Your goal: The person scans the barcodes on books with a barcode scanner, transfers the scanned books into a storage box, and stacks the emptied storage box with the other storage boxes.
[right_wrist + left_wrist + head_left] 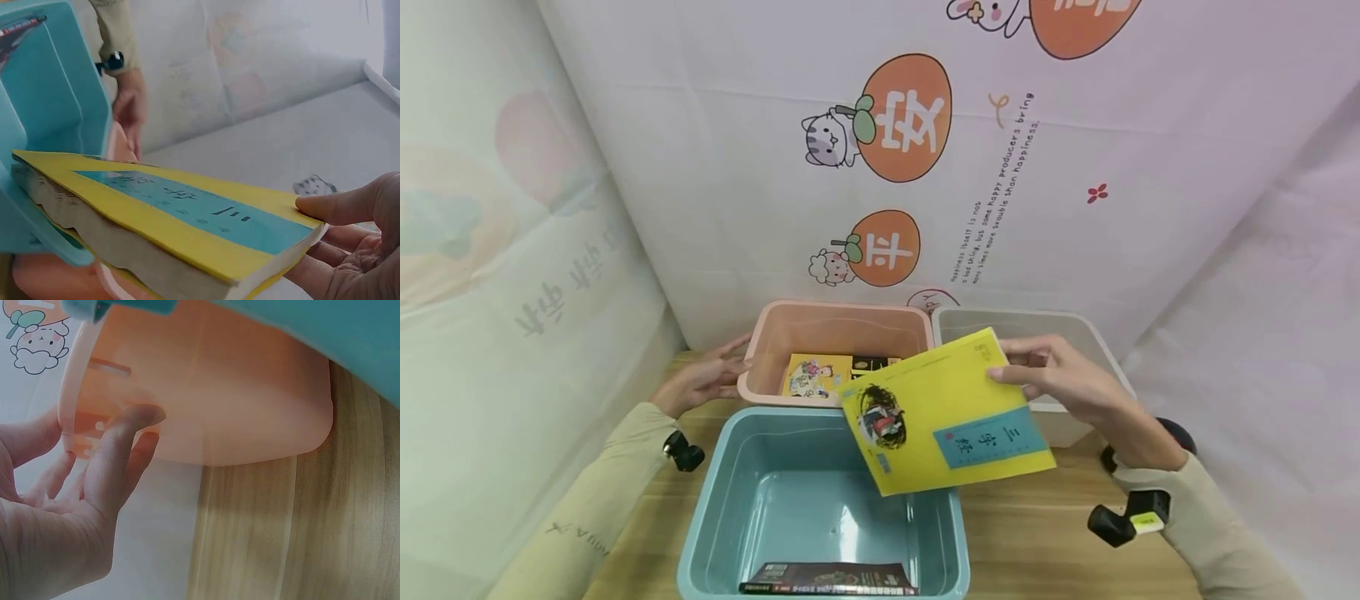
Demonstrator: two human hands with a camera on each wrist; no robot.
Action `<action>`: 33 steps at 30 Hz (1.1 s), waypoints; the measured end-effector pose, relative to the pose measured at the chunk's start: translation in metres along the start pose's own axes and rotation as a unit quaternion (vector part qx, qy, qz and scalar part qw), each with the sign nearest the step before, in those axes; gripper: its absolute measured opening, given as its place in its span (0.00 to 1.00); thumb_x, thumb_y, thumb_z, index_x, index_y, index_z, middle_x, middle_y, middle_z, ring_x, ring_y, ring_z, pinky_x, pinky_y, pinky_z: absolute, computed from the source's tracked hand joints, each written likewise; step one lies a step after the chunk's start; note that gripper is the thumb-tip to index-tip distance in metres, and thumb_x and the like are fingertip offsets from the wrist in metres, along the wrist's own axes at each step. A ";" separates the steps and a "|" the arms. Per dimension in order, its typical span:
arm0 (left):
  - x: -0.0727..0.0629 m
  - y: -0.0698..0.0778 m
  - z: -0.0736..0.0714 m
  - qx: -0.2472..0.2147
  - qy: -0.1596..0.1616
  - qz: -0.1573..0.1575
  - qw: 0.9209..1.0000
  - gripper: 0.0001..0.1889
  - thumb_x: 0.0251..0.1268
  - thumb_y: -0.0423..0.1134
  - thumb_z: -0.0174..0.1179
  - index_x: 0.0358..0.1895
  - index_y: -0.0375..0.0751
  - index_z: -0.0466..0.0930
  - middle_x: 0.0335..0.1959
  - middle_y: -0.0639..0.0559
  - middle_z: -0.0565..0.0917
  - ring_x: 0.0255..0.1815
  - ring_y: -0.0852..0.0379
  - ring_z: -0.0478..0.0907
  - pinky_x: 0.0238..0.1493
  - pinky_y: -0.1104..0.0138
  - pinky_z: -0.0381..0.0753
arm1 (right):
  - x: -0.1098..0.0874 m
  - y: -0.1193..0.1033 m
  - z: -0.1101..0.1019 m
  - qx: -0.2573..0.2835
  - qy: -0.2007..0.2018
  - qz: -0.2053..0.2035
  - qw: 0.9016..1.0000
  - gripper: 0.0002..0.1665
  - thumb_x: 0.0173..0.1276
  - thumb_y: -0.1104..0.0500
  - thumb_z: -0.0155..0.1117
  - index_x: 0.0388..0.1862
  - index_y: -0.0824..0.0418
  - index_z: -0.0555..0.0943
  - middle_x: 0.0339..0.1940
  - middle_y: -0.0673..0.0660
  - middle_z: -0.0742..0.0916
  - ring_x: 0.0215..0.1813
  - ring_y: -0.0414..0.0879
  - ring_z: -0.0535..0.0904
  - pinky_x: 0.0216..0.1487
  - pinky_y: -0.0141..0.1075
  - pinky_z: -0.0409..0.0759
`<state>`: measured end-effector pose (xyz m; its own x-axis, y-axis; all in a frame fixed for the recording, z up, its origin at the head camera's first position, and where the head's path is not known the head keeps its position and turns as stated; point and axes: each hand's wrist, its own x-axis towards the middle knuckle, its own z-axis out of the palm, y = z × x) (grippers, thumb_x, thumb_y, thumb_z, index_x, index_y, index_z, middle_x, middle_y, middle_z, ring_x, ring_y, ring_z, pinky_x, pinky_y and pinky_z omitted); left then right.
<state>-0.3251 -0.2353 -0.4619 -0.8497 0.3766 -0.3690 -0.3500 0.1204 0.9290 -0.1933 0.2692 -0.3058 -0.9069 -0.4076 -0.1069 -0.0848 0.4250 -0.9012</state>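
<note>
A yellow book (917,400) with a blue title panel is held by my right hand (1063,375), thumb on the cover and fingers beneath. It hangs tilted above the right side of the blue bin (700,500). In the right wrist view the thick page edge of the book (125,231) faces the camera. My left hand (707,379) is at the left end of the pink bin (842,312); the left wrist view has its thumb and fingers on either side of the rim, gripping the pink bin (237,406).
Inside the pink bin lie a yellow book (816,375) and a black item (872,363). A dark book (827,577) lies at the near end of the blue bin. Behind my right hand stands a white bin (1015,318). The wooden table (1037,525) meets a printed cloth wall (737,192).
</note>
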 end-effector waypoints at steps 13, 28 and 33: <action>0.001 0.001 0.000 -0.005 0.008 -0.009 1.000 0.41 0.85 0.36 0.50 0.87 0.57 0.33 0.85 0.29 0.48 0.81 0.29 0.57 0.64 0.52 0.80 | -0.029 -0.002 -0.052 -0.039 0.057 -0.023 0.997 0.21 0.78 0.63 0.62 0.67 0.62 0.83 0.48 0.51 0.93 0.41 0.53 0.91 0.42 0.43 0.89; -0.001 0.003 -0.001 -0.002 -0.003 0.002 1.000 0.41 0.84 0.36 0.50 0.88 0.55 0.34 0.82 0.28 0.56 0.51 0.61 0.82 0.51 0.62 0.85 | -0.055 0.005 -0.092 -0.058 0.070 -0.010 0.996 0.25 0.79 0.68 0.58 0.64 0.44 0.85 0.47 0.52 0.94 0.40 0.52 0.92 0.43 0.37 0.86; -0.001 0.002 -0.001 -0.002 -0.001 -0.001 1.000 0.42 0.84 0.36 0.50 0.87 0.55 0.34 0.82 0.27 0.55 0.53 0.59 0.81 0.51 0.62 0.85 | -0.062 0.010 -0.098 -0.094 0.085 0.003 0.992 0.23 0.78 0.68 0.59 0.63 0.47 0.86 0.46 0.51 0.94 0.40 0.50 0.91 0.42 0.37 0.85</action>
<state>-0.3258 -0.2367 -0.4596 -0.8485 0.3784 -0.3699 -0.3527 0.1166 0.9284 -0.1785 0.3783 -0.2673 -0.9624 -0.2704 -0.0251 -0.1409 0.5761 -0.8051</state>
